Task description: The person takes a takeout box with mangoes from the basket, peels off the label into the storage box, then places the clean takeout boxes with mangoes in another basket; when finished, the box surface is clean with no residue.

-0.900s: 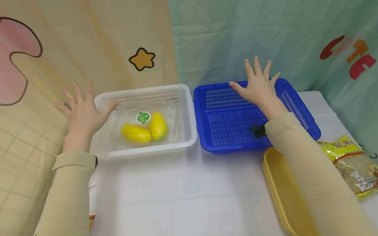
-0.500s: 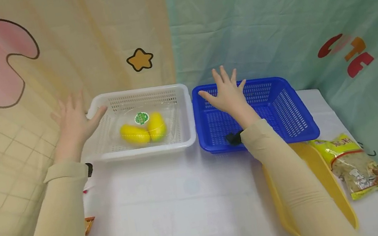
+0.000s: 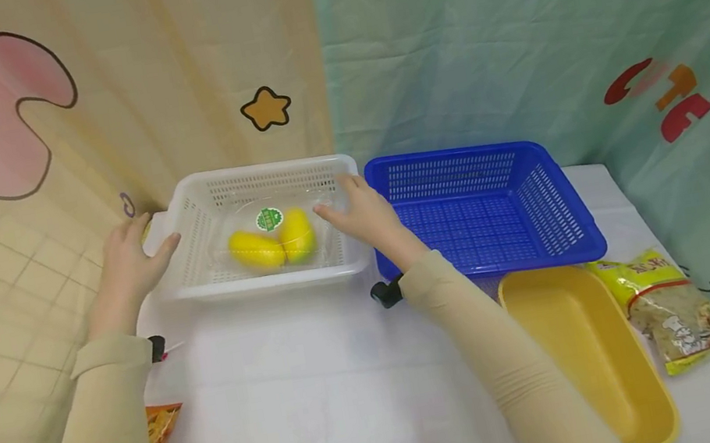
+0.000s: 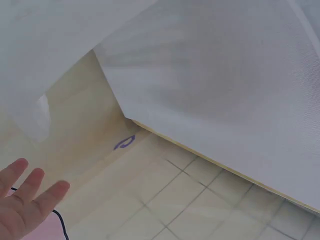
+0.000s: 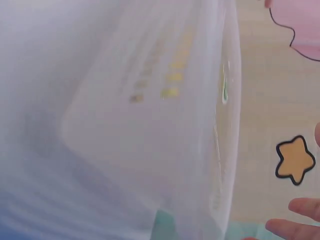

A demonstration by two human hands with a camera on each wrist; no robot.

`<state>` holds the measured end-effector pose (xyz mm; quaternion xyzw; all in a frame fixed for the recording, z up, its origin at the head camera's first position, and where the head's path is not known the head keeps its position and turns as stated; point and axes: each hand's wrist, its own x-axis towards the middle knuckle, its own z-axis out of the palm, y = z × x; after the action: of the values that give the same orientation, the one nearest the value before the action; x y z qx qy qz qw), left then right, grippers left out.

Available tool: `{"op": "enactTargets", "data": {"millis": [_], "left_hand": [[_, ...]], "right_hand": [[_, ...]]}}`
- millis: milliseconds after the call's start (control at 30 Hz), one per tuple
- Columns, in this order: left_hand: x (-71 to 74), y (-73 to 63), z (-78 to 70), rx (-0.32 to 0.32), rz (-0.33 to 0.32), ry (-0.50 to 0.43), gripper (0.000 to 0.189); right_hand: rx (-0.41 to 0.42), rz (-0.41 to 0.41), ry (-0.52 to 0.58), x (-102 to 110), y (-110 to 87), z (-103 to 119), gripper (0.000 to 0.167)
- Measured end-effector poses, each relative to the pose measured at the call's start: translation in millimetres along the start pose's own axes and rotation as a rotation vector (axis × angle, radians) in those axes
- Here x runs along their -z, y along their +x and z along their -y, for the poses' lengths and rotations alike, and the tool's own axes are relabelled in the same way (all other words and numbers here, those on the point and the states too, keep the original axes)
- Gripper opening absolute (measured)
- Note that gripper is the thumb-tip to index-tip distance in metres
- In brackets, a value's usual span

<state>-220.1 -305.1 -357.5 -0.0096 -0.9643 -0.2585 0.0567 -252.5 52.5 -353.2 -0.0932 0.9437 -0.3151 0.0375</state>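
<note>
A white basket [image 3: 280,280] holds a clear plastic box [image 3: 330,251] with two yellow mangoes [image 3: 256,250] inside and a round green label [image 3: 269,219]. My left hand [image 3: 124,266] hovers at the basket's left side, thumb apart from relaxed fingers; its fingertips [image 4: 52,194] point into the air in the left wrist view. Over the right rim is my right hand [image 3: 371,220], thumb and fingers spread and holding nothing. The right wrist view shows the basket's wall close up and blurred, with fingers [image 5: 295,229] at the lower right corner.
A blue basket [image 3: 519,264] stands right of the white one. Before it lie a yellow tray [image 3: 576,341] and a yellow-topped food bag [image 3: 678,315]. An orange packet [image 3: 162,430] lies partly under the left sleeve. Curtains [image 3: 492,31] rise behind the table.
My right hand has swung left from over the blue basket to the white basket's right rim. My left hand has come down and slightly left beside the white basket. The baskets stay in place.
</note>
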Motion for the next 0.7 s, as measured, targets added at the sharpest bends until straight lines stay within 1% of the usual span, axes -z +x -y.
{"op": "enactTargets", "data": {"millis": [100, 167, 233, 333, 400, 533, 700], "left_hand": [[-2.0, -2.4, 5.7, 0.035, 0.05, -0.01, 0.077], [-3.6, -3.5, 7.4, 0.062, 0.082, -0.017, 0.076], [-5.7, -3.8, 9.0, 0.078, 0.104, -0.014, 0.074], [-9.6, -3.5, 10.7, 0.1, 0.113, -0.024, 0.069], [-12.1, -3.4, 12.9, 0.111, 0.108, -0.032, 0.064], [-15.2, -3.7, 16.9, 0.13, 0.083, -0.039, 0.055], [-15.4, -3.4, 19.4, 0.149, 0.08, -0.058, 0.052]], "right_hand": [[-0.038, 0.022, 0.122, -13, -0.3, 4, 0.082], [-0.07, 0.031, 0.184, -21, 0.6, 6, 0.083], [-0.095, 0.039, 0.225, -28, 0.8, 6, 0.084], [-0.133, 0.033, 0.266, -37, 1.4, 7, 0.084], [-0.165, 0.03, 0.288, -42, 2.0, 8, 0.083], [-0.224, 0.038, 0.288, -51, 3.5, 11, 0.083], [-0.296, 0.061, 0.259, -60, 6.0, 15, 0.082]]}}
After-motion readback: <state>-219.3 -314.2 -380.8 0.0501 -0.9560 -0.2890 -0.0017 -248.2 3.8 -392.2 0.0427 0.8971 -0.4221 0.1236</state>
